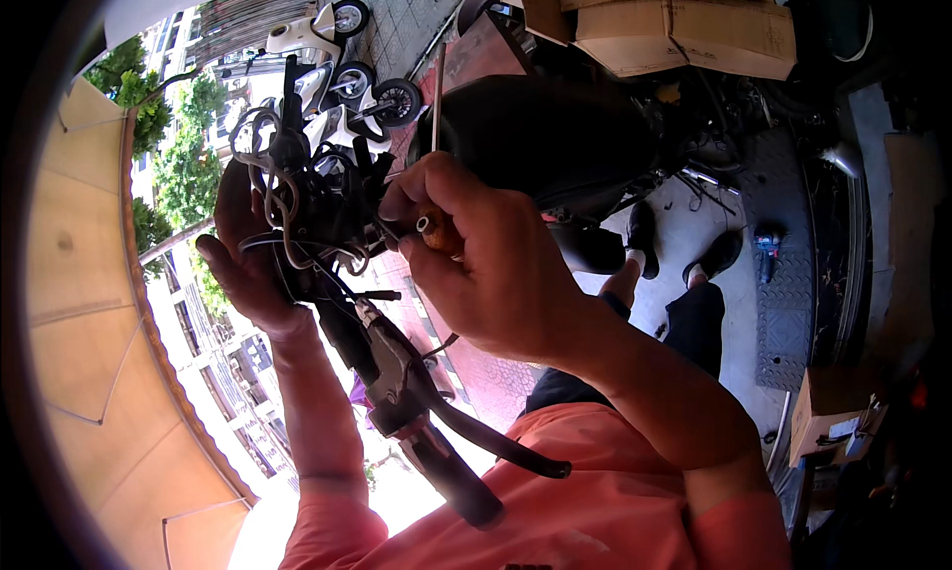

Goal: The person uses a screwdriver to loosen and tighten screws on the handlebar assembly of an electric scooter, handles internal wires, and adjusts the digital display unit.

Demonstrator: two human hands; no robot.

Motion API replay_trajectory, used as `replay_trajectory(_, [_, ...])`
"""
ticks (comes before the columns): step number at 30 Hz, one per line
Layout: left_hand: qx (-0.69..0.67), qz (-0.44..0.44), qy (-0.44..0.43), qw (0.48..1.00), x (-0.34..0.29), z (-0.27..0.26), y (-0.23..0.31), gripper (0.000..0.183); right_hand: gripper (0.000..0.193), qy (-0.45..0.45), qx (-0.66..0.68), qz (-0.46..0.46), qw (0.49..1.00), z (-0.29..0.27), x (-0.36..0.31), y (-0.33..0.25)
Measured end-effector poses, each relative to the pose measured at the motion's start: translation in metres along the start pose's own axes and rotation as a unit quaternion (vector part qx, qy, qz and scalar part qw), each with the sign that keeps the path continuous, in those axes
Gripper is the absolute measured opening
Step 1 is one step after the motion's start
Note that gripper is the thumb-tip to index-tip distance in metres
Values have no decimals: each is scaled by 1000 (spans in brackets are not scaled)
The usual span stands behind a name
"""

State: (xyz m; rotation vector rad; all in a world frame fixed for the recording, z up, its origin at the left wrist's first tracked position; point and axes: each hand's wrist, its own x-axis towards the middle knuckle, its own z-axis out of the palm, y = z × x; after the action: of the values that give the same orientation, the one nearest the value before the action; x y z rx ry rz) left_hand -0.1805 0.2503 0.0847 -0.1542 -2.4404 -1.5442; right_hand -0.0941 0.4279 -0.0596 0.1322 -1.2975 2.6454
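Head view: one motorcycle handlebar (400,406), black with a thick end sleeve, slants before the wearer's coral shirt (595,471); one curved lever (496,446), grey and black cables (294,201) looped above. Right hand (501,262): grip closed round one orange-brown tool handle (444,237), beside the cables. Left hand (248,282) behind them, fingers spread; cannot tell whether gripping. One lower-right carton (816,413), white label (845,428) unreadable. Three scooter wheels (399,102), upper left.

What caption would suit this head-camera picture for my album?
Right hand gripping an orange-brown, round-ended handle, left hand beside grey and black cables near a black-gripped handlebar.
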Motion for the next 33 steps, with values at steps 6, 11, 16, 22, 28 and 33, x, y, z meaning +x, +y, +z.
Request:
replay_trajectory(6, [46,160,17,986,38,-36,-3,90,22,-12,30,-3,999,-1,-1,6])
replay_trajectory(11, [2,65,-7,998,28,-35,-1,95,22,-30,29,9,999,-6,-5,3])
replay_trajectory(16, [60,135,37,988,25,-30,20,94,24,-26,64,9,998,-8,-1,6])
replay_trajectory(22, [129,154,-94,975,27,-31,9,93,21,-42,89,17,995,-10,-2,8])
replay_trajectory(28, [-337,-160,-290,881,34,-47,-15,82,18,-52,86,6,995,-14,-3,9])
replay_trajectory(33, [160,234,-40,958,45,-25,22,82,20,-38,67,-9,997,-14,-2,7])
